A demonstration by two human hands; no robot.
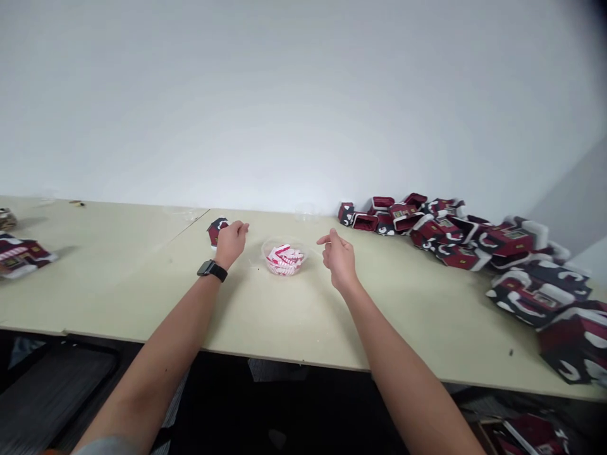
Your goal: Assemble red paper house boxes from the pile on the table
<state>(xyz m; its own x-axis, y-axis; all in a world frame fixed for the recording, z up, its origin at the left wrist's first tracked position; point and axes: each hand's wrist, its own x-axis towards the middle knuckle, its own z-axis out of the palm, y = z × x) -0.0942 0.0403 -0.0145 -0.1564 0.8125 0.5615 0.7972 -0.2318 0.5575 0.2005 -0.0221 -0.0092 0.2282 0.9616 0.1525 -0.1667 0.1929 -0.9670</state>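
My left hand (231, 243), with a black watch (212, 270) on its wrist, is raised over the table with its fingers drawn together. What they hold, if anything, is too small to make out. Just behind it, partly covered by the hand, stands a small dark red and black house (214, 234) with white trim. My right hand (339, 258) hovers across from it, index finger stretched out, thumb apart, the others loosely bent; nothing shows in it. Between the hands sits a clear plastic bowl (269, 263) of red-and-white striped pieces (286, 255), touched by neither.
Many similar dark red houses (441, 234) lie piled along the table's (284, 316) right side. Another house (21, 256) stands at the far left. A clear container (306, 212) is by the wall, and a box with red pieces (526, 436) is below the right edge.
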